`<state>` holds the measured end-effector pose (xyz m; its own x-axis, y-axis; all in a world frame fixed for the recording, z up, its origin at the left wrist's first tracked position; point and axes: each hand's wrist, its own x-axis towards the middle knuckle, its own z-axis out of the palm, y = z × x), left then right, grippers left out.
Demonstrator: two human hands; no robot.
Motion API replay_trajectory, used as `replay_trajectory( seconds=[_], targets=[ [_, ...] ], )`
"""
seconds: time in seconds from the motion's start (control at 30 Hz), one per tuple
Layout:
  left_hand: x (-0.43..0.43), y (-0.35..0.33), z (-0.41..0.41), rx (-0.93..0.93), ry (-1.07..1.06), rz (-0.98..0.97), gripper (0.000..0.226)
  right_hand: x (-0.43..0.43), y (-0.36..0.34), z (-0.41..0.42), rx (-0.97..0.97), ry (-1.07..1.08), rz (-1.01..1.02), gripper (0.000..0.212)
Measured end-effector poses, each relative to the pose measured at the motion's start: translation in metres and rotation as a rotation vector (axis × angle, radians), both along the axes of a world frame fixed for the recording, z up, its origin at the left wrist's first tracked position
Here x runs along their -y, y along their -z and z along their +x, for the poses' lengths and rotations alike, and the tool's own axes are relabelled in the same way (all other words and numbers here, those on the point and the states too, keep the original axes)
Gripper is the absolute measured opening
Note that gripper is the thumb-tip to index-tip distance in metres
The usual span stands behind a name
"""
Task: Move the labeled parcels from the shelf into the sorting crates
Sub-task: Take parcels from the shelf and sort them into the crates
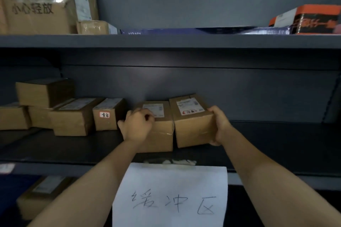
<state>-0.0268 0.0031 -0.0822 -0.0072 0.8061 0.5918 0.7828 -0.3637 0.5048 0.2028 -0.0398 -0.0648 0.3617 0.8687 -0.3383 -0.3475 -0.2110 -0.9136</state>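
Found two brown cardboard parcels on the middle shelf (73, 145), held between the hands, flanks touching. Noted left hand (137, 125) curled over the top front-left corner of the left parcel (160, 134), fingers bent tight onto its top face, gripping it. Noted right hand (220, 125) clasping the outer side of the right parcel (193, 129), thumb hooked on the top edge. Recorded both parcels end-on: short face forward, long axis running back toward the rear panel, white shipping labels (187, 105) facing up. Recorded a red-edged sticker (191, 111) on the right parcel's top, near the thumb. Judged the right parcel slightly askew against its neighbour; cannot tell whether lifted clear of the shelf. Logged a small box (106, 116) with a red-bordered sticker just left of the left hand, further cartons (44, 92) stacked beyond it. Logged a white handwritten paper sign (169, 195) below and between the forearms, on the shelf's front edge.
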Motion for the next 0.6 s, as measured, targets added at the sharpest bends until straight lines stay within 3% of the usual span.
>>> replay_trajectory(
  seconds=[0.07, 0.1, 0.2, 0.27, 0.33, 0.5, 0.6],
  targets=[
    [0.002, 0.0, 0.002, 0.189, -0.012, -0.006, 0.021, 0.002, 0.009, 0.007, -0.035, -0.027, -0.008, 0.035],
    [0.003, 0.0, 0.002, 0.317, -0.034, -0.025, 0.034, 0.002, 0.011, 0.009, -0.043, -0.05, 0.007, 0.035],
    [0.011, 0.001, 0.006, 0.75, -0.087, -0.293, 0.078, 0.0, 0.014, 0.009, -0.037, -0.063, 0.037, 0.037],
    [0.015, 0.007, 0.008, 0.974, -0.027, -0.46, 0.084, 0.002, 0.016, 0.007, -0.038, -0.055, 0.084, 0.049],
    [0.022, 0.008, 0.007, 1.053, 0.022, -0.513, 0.076, 0.003, 0.022, 0.009, -0.054, -0.055, 0.119, 0.062],
    [0.046, 0.005, 0.011, 1.12, 0.138, -0.499, 0.061, 0.032, 0.022, 0.016, -0.11, -0.044, 0.201, 0.03],
    [0.064, 0.002, 0.018, 1.126, 0.28, -0.477, 0.044, 0.062, 0.015, 0.028, -0.086, 0.011, 0.193, 0.042]
  ],
)
